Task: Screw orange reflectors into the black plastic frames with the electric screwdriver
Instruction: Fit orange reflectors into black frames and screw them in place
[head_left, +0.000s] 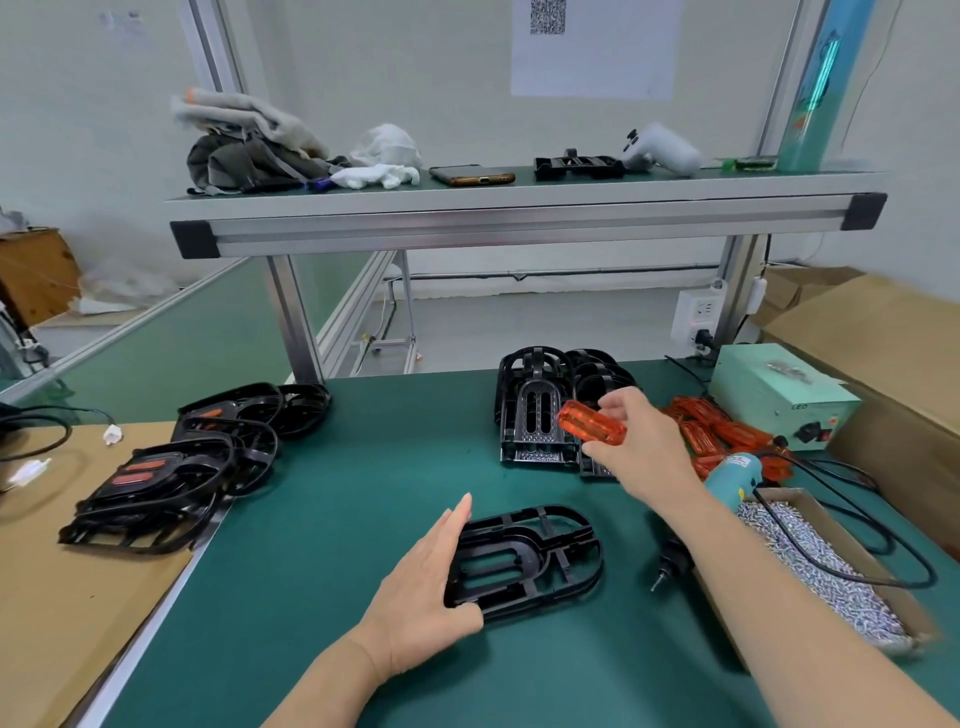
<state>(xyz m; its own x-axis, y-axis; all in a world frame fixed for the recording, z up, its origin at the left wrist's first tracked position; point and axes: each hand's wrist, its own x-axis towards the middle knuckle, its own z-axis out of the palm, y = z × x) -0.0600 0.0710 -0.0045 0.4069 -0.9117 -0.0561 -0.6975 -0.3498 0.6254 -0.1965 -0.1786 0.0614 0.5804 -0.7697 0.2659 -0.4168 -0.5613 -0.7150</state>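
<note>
A black plastic frame (524, 561) lies flat on the green mat in front of me. My left hand (426, 587) rests against its left end with straight fingers, the thumb at its near corner. My right hand (641, 447) is raised above the mat and pinches an orange reflector (589, 422) between thumb and fingers. The electric screwdriver (727, 480) lies to the right of the frame, partly hidden by my right forearm, with its bit tip (658, 582) pointing toward me.
A stack of bare black frames (540, 410) stands behind my right hand, beside a pile of orange reflectors (711, 431). Frames with reflectors fitted (156, 478) are stacked at the left. A cardboard box of screws (826, 561) and a green power box (779, 395) sit right.
</note>
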